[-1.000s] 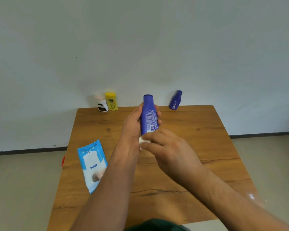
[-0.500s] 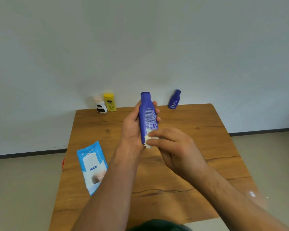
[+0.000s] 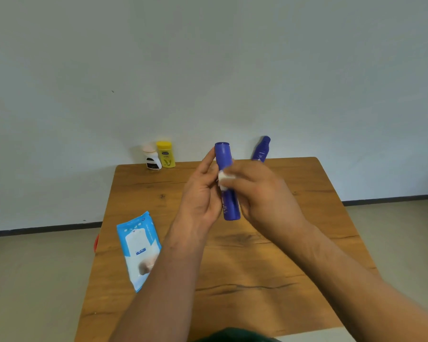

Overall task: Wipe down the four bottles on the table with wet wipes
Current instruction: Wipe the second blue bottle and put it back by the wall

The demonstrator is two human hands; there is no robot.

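The tall blue bottle (image 3: 229, 203) is being held roughly upright in the air above the middle of the wooden table (image 3: 257, 255), cap up, its base clear of the tabletop. It is being gripped along its left side by the left hand (image 3: 200, 193), with one finger reaching up beside the cap. A small wad of white wipe (image 3: 224, 178) is being pinched by the right hand (image 3: 262, 193) and pressed against the bottle's upper half, just below the cap; this hand is blurred, so its fingers are not being made out singly.

Three more bottles are being kept at the far edge by the wall: a white bottle (image 3: 151, 157) touching or just beside a yellow bottle (image 3: 166, 155) on the left, and a small blue bottle (image 3: 262, 149) on the right, its foot partly hidden by the right hand. A blue-and-white pack of wipes (image 3: 139, 248) is lying flat on the table's left side, its near corner being covered by the left forearm. Something red (image 3: 97, 243) is showing just past the table's left edge.
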